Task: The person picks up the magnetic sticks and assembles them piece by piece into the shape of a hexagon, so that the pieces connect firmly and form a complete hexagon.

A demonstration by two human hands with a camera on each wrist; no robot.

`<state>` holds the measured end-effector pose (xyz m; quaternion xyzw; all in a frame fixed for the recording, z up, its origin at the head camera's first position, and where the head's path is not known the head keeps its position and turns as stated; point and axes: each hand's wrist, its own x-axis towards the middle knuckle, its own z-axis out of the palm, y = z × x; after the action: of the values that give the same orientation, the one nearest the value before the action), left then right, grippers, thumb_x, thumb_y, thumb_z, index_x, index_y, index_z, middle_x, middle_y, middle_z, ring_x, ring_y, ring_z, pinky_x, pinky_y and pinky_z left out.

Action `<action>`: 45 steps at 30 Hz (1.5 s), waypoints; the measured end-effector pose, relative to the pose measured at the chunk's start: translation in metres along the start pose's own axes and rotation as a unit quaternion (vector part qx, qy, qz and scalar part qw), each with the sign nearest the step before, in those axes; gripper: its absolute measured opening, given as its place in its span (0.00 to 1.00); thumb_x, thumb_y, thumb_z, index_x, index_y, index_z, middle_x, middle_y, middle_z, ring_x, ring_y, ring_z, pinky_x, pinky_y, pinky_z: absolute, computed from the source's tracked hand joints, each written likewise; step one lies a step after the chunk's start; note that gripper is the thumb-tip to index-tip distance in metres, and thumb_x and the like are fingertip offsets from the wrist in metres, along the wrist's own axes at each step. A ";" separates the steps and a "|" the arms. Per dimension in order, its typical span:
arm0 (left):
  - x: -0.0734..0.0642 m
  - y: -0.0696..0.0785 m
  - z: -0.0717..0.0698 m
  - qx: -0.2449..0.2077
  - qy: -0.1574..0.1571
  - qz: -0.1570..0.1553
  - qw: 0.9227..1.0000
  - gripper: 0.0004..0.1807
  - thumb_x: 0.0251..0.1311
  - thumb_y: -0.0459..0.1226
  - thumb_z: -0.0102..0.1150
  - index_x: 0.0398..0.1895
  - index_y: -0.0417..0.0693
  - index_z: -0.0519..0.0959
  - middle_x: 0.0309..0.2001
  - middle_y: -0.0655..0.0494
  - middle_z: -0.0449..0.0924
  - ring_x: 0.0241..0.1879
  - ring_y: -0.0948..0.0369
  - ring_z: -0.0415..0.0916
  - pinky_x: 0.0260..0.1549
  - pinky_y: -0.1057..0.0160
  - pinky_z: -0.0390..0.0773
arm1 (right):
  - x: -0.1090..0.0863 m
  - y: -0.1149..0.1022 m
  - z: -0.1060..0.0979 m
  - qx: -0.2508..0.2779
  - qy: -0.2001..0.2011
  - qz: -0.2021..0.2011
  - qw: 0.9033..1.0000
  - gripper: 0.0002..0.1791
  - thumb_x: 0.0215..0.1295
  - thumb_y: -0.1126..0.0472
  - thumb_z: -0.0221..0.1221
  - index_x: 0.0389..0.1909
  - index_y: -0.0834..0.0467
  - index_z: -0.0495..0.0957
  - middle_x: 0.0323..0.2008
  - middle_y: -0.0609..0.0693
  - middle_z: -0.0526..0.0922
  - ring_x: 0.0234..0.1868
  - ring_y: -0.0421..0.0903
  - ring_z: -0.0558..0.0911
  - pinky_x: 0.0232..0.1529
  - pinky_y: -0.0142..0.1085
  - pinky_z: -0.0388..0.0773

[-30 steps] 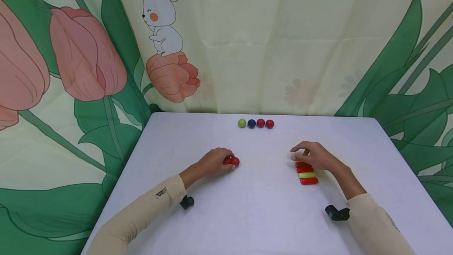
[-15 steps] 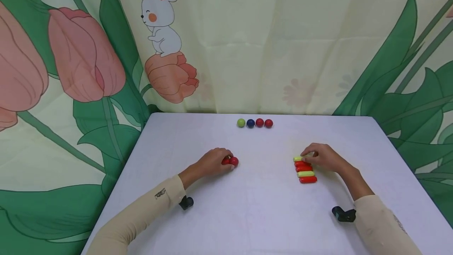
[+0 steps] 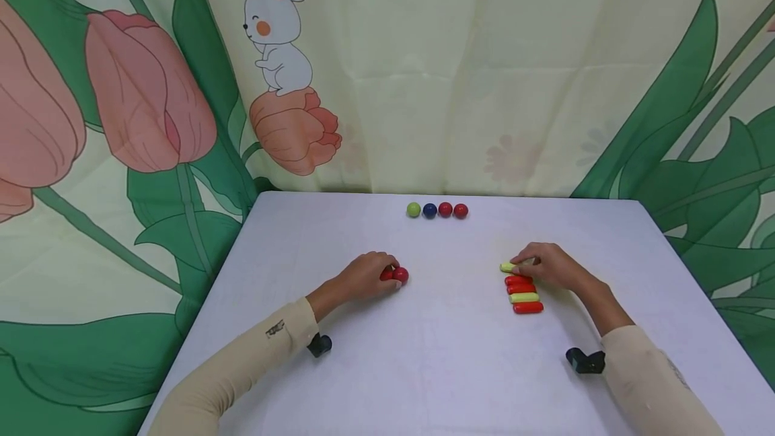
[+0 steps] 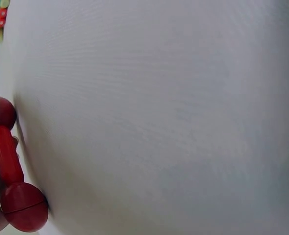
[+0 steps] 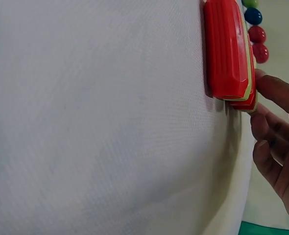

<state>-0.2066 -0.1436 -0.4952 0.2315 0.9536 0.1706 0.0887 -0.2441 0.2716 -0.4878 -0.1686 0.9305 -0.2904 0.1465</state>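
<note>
On the left side of the table, my left hand [image 3: 366, 276] grips a red ribbed rod [image 4: 7, 155] with a red ball [image 4: 24, 206] at one end. A second red ball [image 4: 4, 113] sits at its other end, under a fingertip. At the right, the thumb and finger of my right hand [image 3: 554, 266] pinch a yellow-green rod [image 3: 506, 267] just beyond the far end of a row of rods. That row holds red rods [image 3: 529, 308] and another yellow-green rod [image 3: 524, 298], lying side by side. The fingers partly hide the pinched rod.
Along the back of the white table [image 3: 424, 369] stand a green ball [image 3: 414, 210], a blue ball [image 3: 430, 211] and two red balls [image 3: 453, 210] in a line. A patterned curtain [image 3: 424, 86] hangs behind the table's back edge.
My right hand has come down onto the farthest yellow-green rod, pinched it and shifted it slightly away from the row. My left hand keeps its hold on the red rod and balls.
</note>
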 end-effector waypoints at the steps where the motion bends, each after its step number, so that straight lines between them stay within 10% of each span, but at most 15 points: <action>1: 0.000 0.000 0.000 0.003 0.001 0.000 1.000 0.25 0.59 0.48 0.70 0.57 0.48 0.79 0.49 0.55 0.83 0.46 0.61 0.76 0.43 0.65 0.80 | 0.001 -0.001 0.000 -0.002 -0.003 0.002 1.000 0.15 0.65 0.60 0.66 0.51 0.59 0.85 0.45 0.56 0.84 0.45 0.49 0.79 0.37 0.32 0.80; 20: 0.001 0.006 -0.001 0.021 0.011 0.002 1.000 0.25 0.61 0.50 0.68 0.57 0.49 0.79 0.48 0.55 0.83 0.46 0.61 0.77 0.46 0.63 0.80 | 0.021 -0.030 0.004 -0.037 -0.052 0.050 0.997 0.23 0.66 0.60 0.65 0.61 0.58 0.78 0.55 0.60 0.80 0.46 0.51 0.78 0.39 0.35 0.82; 45: 0.001 0.005 0.002 -0.003 -0.001 -0.005 1.000 0.25 0.60 0.48 0.70 0.57 0.48 0.79 0.49 0.54 0.83 0.47 0.60 0.76 0.44 0.64 0.80 | 0.035 -0.070 0.029 0.004 -0.047 -0.073 0.996 0.13 0.68 0.63 0.63 0.52 0.55 0.78 0.49 0.53 0.82 0.44 0.48 0.76 0.44 0.35 0.79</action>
<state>-0.2048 -0.1386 -0.4948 0.2269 0.9540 0.1730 0.0915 -0.2485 0.1895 -0.4758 -0.2488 0.9067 -0.2956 0.1693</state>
